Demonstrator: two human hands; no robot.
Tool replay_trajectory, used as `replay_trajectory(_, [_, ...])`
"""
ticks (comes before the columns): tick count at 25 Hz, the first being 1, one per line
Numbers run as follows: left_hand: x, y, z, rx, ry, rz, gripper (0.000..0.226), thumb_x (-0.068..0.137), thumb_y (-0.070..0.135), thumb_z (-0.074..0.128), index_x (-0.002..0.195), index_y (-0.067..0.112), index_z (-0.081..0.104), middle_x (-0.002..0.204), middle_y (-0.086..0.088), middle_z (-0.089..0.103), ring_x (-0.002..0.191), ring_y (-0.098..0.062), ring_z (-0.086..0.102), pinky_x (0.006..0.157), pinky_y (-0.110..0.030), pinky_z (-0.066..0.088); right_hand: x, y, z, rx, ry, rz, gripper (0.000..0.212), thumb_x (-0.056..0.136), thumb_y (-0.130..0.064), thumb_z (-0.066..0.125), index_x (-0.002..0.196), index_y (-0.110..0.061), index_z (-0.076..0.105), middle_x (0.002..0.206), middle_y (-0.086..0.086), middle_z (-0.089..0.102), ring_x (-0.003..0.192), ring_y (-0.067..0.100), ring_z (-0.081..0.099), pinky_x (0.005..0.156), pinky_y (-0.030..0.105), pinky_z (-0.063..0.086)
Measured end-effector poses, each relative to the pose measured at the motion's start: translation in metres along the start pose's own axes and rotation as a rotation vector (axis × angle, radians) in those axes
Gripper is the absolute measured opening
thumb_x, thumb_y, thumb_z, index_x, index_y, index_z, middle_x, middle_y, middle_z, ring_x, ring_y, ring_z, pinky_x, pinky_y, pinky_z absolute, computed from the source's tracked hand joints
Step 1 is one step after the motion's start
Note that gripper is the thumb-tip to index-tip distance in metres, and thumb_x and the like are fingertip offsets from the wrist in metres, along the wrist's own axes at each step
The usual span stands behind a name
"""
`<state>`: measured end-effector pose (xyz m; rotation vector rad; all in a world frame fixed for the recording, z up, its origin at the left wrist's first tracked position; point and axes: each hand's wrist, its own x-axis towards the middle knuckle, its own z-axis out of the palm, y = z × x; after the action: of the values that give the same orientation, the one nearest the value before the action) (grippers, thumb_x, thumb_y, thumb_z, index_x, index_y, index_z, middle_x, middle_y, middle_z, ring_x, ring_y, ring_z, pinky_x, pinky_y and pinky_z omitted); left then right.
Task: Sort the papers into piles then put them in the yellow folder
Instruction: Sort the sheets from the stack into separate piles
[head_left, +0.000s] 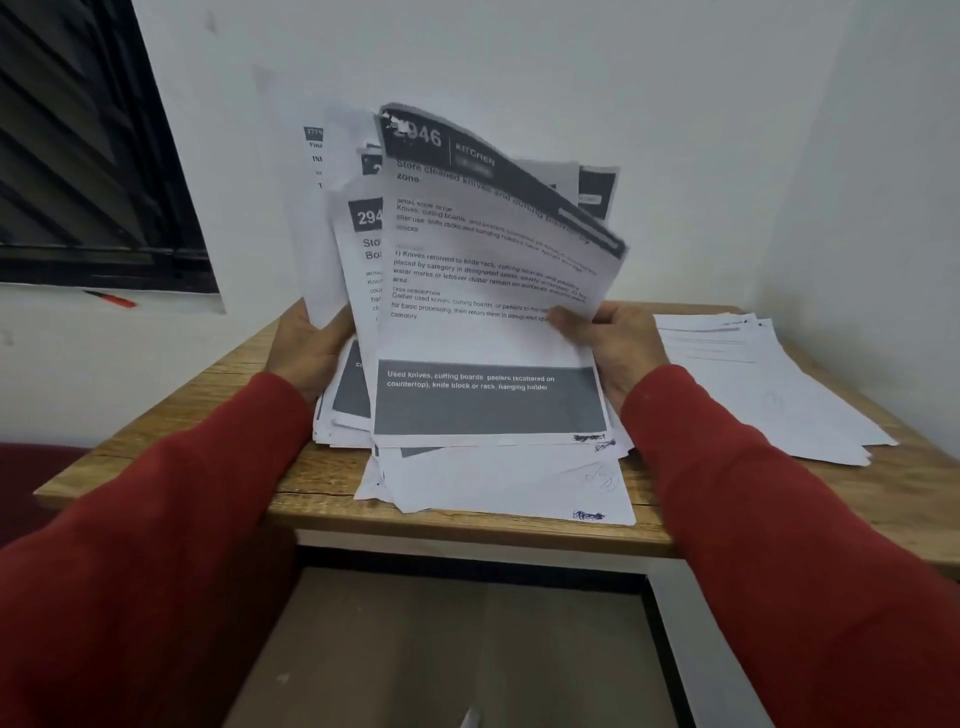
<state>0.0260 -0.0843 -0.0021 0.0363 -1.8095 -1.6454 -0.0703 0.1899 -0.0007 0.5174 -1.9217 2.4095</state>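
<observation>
A thick stack of printed papers (478, 291) stands tilted upright over the wooden table (332, 499), fanned out at the top. My left hand (306, 348) grips the stack's left edge. My right hand (618, 348) grips its right edge, thumb pressed on the front sheet headed "2946 KITCHEN". Under the stack lie a few white sheets (498, 483) flat at the table's front edge. A second pile of white papers (769, 384) lies on the right side of the table. No yellow folder is in view.
The table sits in a corner between white walls. A dark window (88, 145) is at the left, with a red pen (111, 299) on its sill. Below the table's front edge is a brown floor.
</observation>
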Motion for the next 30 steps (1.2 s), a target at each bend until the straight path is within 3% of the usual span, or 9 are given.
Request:
replay_trajectory(3, [-0.002,0.001,0.000,-0.043,0.010,-0.006,0.009,0.095,0.023,0.067,0.103,0.025,0.066,0.089,0.018,0.075,0.084,0.002,0.071,0.073,-0.017,0.056,0.000,-0.003,-0.002,-0.060,0.081,-0.021,0.015,0.081,-0.002,0.079,0.093,-0.009,0.076,0.099,0.012,0.077,0.096,0.032,0.074,0.094,0.044,0.058])
replay_trajectory(7, [-0.003,0.003,-0.002,-0.088,0.037,-0.025,0.015,0.095,0.024,0.067,0.109,0.019,0.066,0.093,0.014,0.074,0.084,0.000,0.072,0.070,-0.016,0.056,0.002,-0.017,-0.016,0.121,0.376,-0.086,0.014,0.084,0.000,0.076,0.085,-0.013,0.072,0.089,0.006,0.074,0.082,0.023,0.072,0.082,0.039,0.061])
replay_trajectory(9, [-0.004,0.003,0.000,-0.094,0.041,-0.028,0.022,0.095,0.021,0.066,0.116,0.014,0.064,0.098,0.011,0.072,0.081,0.001,0.072,0.067,-0.015,0.056,0.004,-0.021,-0.024,0.289,0.484,-0.127,0.017,0.085,0.002,0.075,0.098,-0.008,0.071,0.090,0.006,0.074,0.079,0.019,0.072,0.077,0.036,0.061])
replay_trajectory(12, [-0.005,0.003,0.001,-0.100,0.036,-0.036,0.021,0.096,0.019,0.065,0.116,0.013,0.062,0.099,0.009,0.071,0.078,0.002,0.072,0.065,-0.015,0.055,0.010,-0.019,-0.033,0.451,0.560,-0.139,0.049,0.083,0.005,0.075,0.128,-0.003,0.057,0.119,0.013,0.069,0.107,0.022,0.069,0.094,0.035,0.057])
replay_trajectory(14, [-0.006,0.004,0.001,-0.094,0.036,-0.045,0.023,0.095,0.020,0.066,0.117,0.014,0.063,0.100,0.009,0.071,0.080,0.001,0.072,0.067,-0.016,0.056,0.011,-0.018,-0.032,0.471,0.554,-0.090,0.048,0.084,0.002,0.076,0.126,0.004,0.053,0.134,0.018,0.061,0.121,0.029,0.063,0.104,0.043,0.051])
replay_trajectory(20, [-0.004,0.004,0.000,-0.066,0.050,-0.061,0.022,0.094,0.023,0.068,0.115,0.016,0.064,0.099,0.011,0.072,0.080,0.003,0.071,0.066,-0.015,0.056,0.008,-0.021,-0.033,0.615,0.377,0.037,0.048,0.089,-0.011,0.074,0.133,-0.005,0.058,0.122,0.013,0.070,0.105,0.029,0.072,0.082,0.045,0.062])
replay_trajectory(24, [-0.004,0.005,0.000,-0.073,0.051,-0.083,0.010,0.094,0.022,0.068,0.104,0.023,0.065,0.090,0.015,0.074,0.078,0.003,0.072,0.064,-0.014,0.055,0.005,-0.020,-0.020,0.425,0.211,0.074,0.036,0.093,-0.006,0.068,0.128,-0.008,0.059,0.119,0.009,0.071,0.088,0.014,0.073,0.085,0.030,0.058])
replay_trajectory(27, [-0.005,0.005,0.000,-0.084,0.057,-0.085,0.010,0.094,0.021,0.068,0.103,0.023,0.065,0.091,0.015,0.072,0.078,0.003,0.071,0.064,-0.014,0.055,0.004,-0.020,-0.016,0.256,0.256,0.065,0.026,0.095,-0.001,0.064,0.120,-0.006,0.058,0.101,0.002,0.070,0.073,0.005,0.071,0.059,0.015,0.055])
replay_trajectory(30, [-0.006,0.007,-0.003,-0.085,0.092,-0.083,0.019,0.093,0.019,0.070,0.111,0.016,0.064,0.096,0.012,0.070,0.075,0.006,0.070,0.063,-0.012,0.054,0.006,-0.013,-0.020,0.121,0.233,0.094,0.039,0.092,-0.003,0.068,0.129,0.001,0.058,0.115,0.006,0.069,0.086,0.007,0.068,0.058,0.012,0.053])
